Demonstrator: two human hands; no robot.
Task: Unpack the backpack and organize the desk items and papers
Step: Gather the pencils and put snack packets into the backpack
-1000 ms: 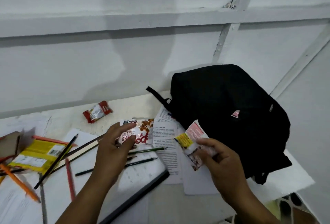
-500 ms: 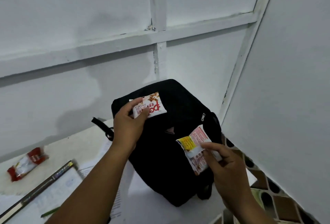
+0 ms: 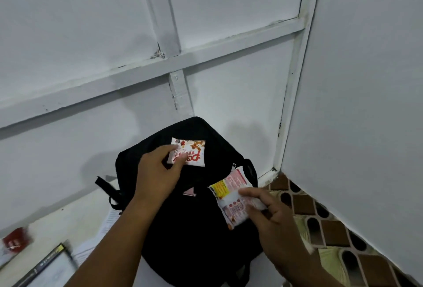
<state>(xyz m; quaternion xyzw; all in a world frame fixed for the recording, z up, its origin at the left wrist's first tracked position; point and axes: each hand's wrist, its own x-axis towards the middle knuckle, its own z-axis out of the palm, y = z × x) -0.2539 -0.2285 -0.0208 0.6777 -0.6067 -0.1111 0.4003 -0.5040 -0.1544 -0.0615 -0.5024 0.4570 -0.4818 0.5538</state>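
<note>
A black backpack (image 3: 196, 222) stands on the white desk (image 3: 75, 215) in the room's corner. My left hand (image 3: 158, 172) pinches a white and red snack packet (image 3: 191, 155) over the top of the backpack. My right hand (image 3: 267, 213) pinches a second packet (image 3: 231, 197), pink and white with a yellow patch, over the backpack's right side. Both packets are clear of the desk.
A red wrapper (image 3: 14, 239) lies blurred at the desk's left edge. A dark-edged book or folder (image 3: 45, 268) and printed papers (image 3: 109, 220) lie at the lower left. White walls close in behind and to the right. Patterned brown floor tiles (image 3: 320, 225) show past the desk's right edge.
The view has swung right, away from the pencils and papers. My left hand lifted the white and red packet off the desk and carried it over the backpack; my right hand kept its packet.
</note>
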